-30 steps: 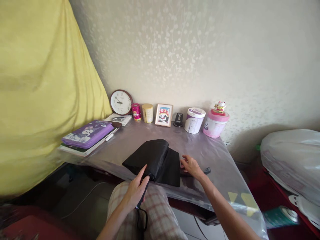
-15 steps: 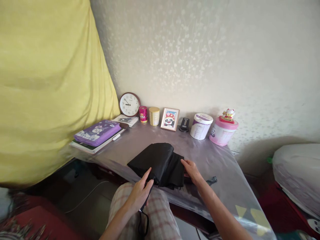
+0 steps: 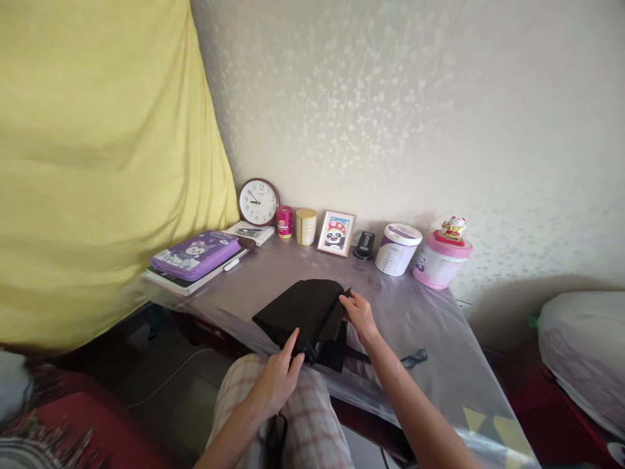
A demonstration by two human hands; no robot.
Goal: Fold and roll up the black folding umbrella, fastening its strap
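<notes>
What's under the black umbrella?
The table shows along the far edge of the umbrella, and plaid trousers past its near edge. Whatever lies right underneath, the umbrella hides.

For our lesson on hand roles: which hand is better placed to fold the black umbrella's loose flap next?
Probably the right hand: it pinches the loose flap, while the left hand grips the black umbrella at its near end.

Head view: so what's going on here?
A person handles what looks like a black umbrella, its cloth loosely folded, at the near edge of a table. The left hand holds it at the handle end, and the right hand pinches a flap of its cloth. A clock and a picture frame stand farther back, by the wall.
</notes>
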